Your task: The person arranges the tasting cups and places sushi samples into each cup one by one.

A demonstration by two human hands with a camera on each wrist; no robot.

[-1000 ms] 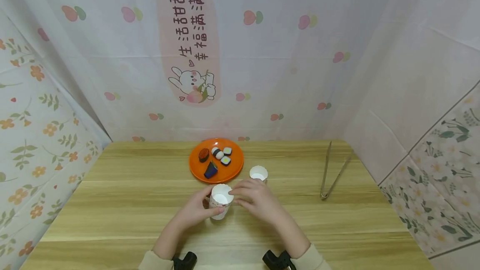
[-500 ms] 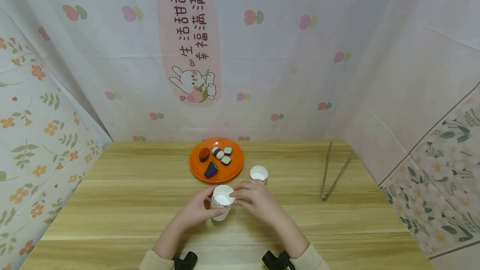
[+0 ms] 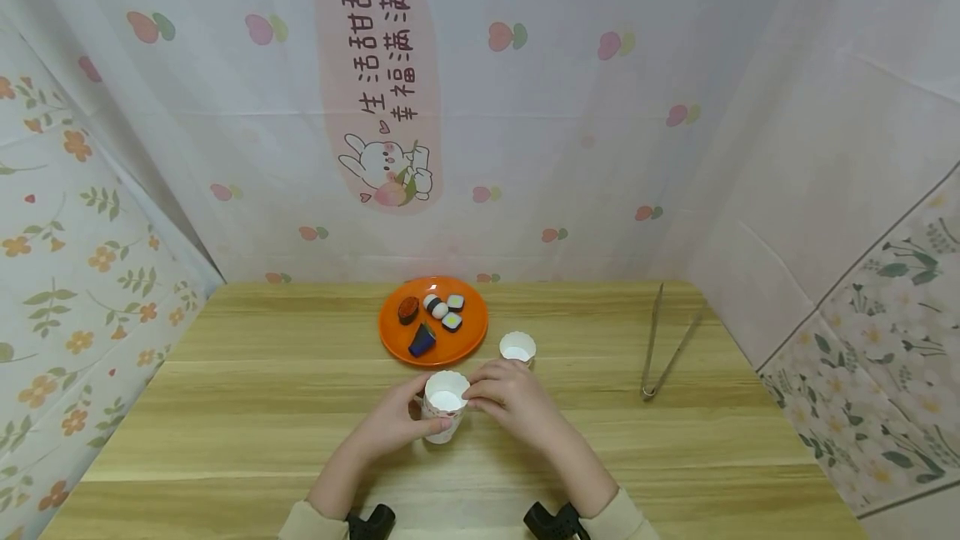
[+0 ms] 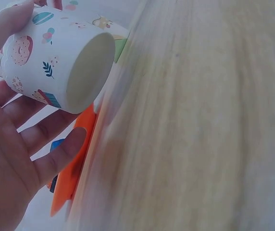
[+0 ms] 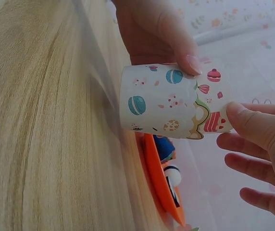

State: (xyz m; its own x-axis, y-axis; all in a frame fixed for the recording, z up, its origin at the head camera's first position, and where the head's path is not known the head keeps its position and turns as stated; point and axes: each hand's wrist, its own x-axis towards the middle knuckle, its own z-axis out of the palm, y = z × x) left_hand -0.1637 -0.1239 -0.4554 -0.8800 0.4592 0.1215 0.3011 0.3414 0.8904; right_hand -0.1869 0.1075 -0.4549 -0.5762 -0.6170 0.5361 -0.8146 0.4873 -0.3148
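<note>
Two white paper cups with sweets printed on them are nested, base down, close over the table. In the right wrist view the outer cup (image 5: 152, 101) ends at a gold scalloped rim, and the inner cup (image 5: 217, 98) sticks out above it. My left hand (image 3: 388, 417) grips the outer cup from the left, thumb in front and fingers behind. On the other side my right hand (image 3: 513, 394) pinches the inner cup's rim between thumb and finger. Its other fingers spread apart, touching nothing. Another white paper cup (image 3: 517, 345) stands just beyond the right hand.
An orange plate (image 3: 467, 343) behind the hands bears several sushi pieces, among them a roe-topped one (image 3: 408, 309) and a dark blue cone (image 3: 422, 340). Metal tongs (image 3: 648, 391) lie spread at the right. Printed curtains (image 3: 570, 148) close off the table's (image 3: 262, 390) back and sides.
The nested cups have shifted very slightly to the right and towards me, with the right fingertips following at the rim. The plate, the other cup and the tongs stay put.
</note>
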